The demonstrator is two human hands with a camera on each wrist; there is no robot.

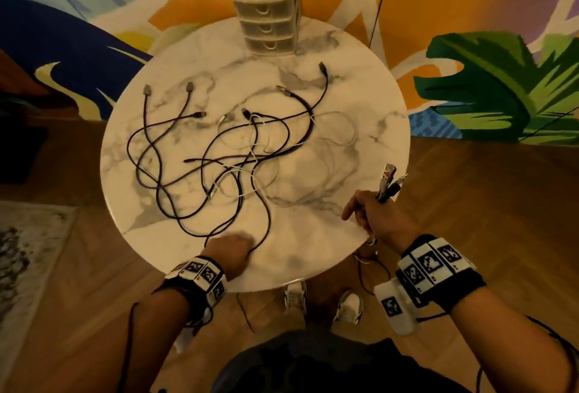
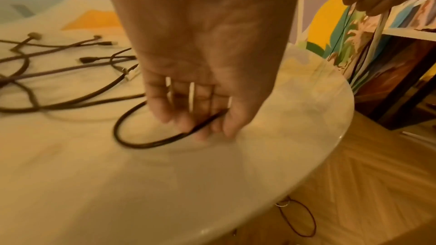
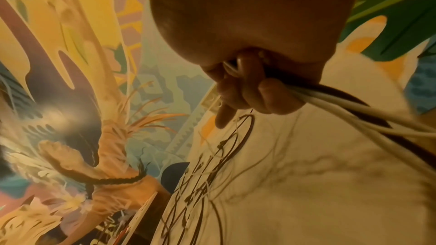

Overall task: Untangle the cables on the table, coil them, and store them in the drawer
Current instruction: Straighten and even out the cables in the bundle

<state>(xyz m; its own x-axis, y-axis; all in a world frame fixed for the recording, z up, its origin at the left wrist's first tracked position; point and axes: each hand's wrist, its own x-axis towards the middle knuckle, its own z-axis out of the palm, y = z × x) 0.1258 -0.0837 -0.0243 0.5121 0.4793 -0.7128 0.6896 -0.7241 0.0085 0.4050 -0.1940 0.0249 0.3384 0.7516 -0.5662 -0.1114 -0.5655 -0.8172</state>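
A tangle of dark and white cables [image 1: 225, 154] sprawls over the round marble table [image 1: 360, 104]. My left hand [image 1: 233, 250] is at the near edge, its fingertips [image 2: 207, 128] pinching a loop of one dark cable [image 2: 132, 137] against the tabletop. My right hand [image 1: 372, 214] hovers over the table's right edge, gripping a bundle of white and dark cables [image 3: 354, 111]; their plug ends [image 1: 388, 179] stick up past the knuckles and the rest hangs below the table. A small cream drawer unit [image 1: 269, 16] stands at the far edge, its drawers closed.
Loose cable loops [image 1: 372, 267] dangle below the table's near right edge, above the wooden floor. My shoes [image 1: 322, 298] are under the table's near side. A colourful rug [image 1: 485, 85] lies beyond the table.
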